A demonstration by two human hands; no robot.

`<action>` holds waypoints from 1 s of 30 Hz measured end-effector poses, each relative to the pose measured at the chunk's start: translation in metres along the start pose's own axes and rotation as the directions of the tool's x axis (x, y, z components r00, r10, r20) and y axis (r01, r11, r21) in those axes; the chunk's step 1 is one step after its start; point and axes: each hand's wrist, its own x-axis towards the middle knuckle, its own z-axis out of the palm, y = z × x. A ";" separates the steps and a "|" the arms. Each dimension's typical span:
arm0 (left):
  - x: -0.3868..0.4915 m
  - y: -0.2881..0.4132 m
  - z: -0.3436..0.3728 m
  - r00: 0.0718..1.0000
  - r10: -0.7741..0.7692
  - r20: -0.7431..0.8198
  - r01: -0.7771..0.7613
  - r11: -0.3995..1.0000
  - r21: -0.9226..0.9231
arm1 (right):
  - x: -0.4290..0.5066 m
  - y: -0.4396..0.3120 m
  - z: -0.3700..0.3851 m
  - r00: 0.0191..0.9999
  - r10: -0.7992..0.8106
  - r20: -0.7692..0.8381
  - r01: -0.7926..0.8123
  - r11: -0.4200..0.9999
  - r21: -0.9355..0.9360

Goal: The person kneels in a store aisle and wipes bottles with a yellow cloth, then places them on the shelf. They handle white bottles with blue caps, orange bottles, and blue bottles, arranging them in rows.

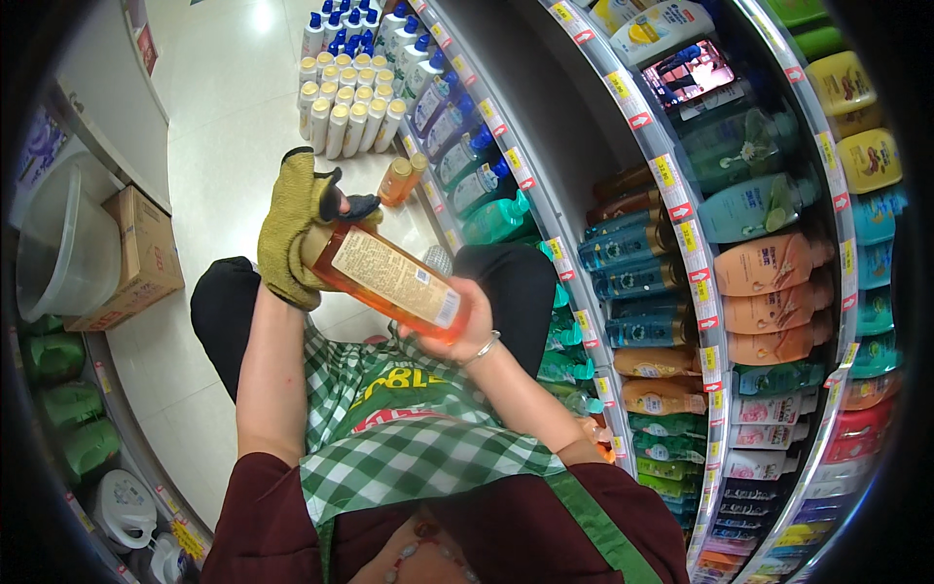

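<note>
An amber bottle (394, 281) lies tilted across my lap, with a cream label full of small print facing up. My bare right hand (467, 321), a bangle at its wrist, grips the bottle's lower end. A mustard-yellow cloth with black edging (284, 226) covers most of my left hand (342, 204), and only a bit of finger shows. Hand and cloth close around the bottle's upper end, hiding its cap. On the floor just beyond stand two similar amber bottles with gold caps (395, 181).
White bottles with cream caps (350, 120) stand grouped on the floor ahead. Shelves of shampoo bottles (773, 266) rise at my right, where a lit phone (689, 73) rests. A translucent plastic tub (69, 241) and a cardboard box (142, 255) are at left.
</note>
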 end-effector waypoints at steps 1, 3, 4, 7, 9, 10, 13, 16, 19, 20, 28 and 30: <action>0.000 0.001 0.002 0.980 0.065 0.189 -0.049 0.995 -0.090 | 0.005 0.005 -0.003 0.996 0.015 0.082 -0.016 1.000 0.013; 0.003 0.000 0.006 0.992 0.086 0.089 -0.068 0.980 -0.189 | 0.014 0.014 -0.005 0.960 0.035 0.278 -0.056 0.996 0.069; 0.005 -0.001 0.007 0.999 0.048 0.026 -0.039 0.965 -0.260 | 0.016 0.018 -0.004 0.950 0.061 0.306 -0.091 0.992 0.085; 0.009 -0.005 0.007 0.989 0.147 -0.007 -0.141 0.931 -0.336 | 0.024 0.025 0.005 0.994 -0.012 0.109 0.007 0.999 0.045; 0.010 -0.009 0.009 0.972 0.234 0.018 -0.220 0.933 -0.284 | 0.029 0.030 0.014 0.998 -0.061 0.002 0.061 0.998 0.011; 0.010 -0.011 0.009 0.965 0.256 -0.050 -0.260 0.949 -0.175 | 0.031 0.031 0.018 0.997 -0.076 -0.033 0.077 0.997 0.032; 0.016 -0.010 0.014 0.961 0.253 0.115 -0.182 0.885 -0.428 | 0.037 0.035 0.028 0.988 -0.145 -0.047 0.143 0.989 -0.043; 0.020 -0.007 0.020 0.973 0.230 0.002 -0.199 0.849 -0.490 | 0.040 0.037 0.032 0.970 -0.220 -0.103 0.207 0.971 -0.119; 0.020 -0.007 0.025 0.948 0.257 -0.186 -0.307 0.891 -0.336 | 0.040 0.041 0.033 0.968 -0.219 -0.122 0.202 0.970 -0.134; 0.019 -0.008 0.026 0.945 0.260 -0.198 -0.312 0.896 -0.316 | 0.040 0.043 0.032 0.962 -0.244 -0.119 0.225 0.962 -0.155; 0.022 -0.011 0.012 0.967 0.149 -0.207 -0.180 0.974 -0.137 | 0.044 0.062 0.013 0.783 -0.598 -0.170 0.471 0.749 -0.466; 0.022 -0.017 0.009 0.983 0.023 -0.180 -0.039 0.995 -0.089 | 0.048 0.060 0.010 0.766 -0.635 -0.097 0.474 0.660 -0.582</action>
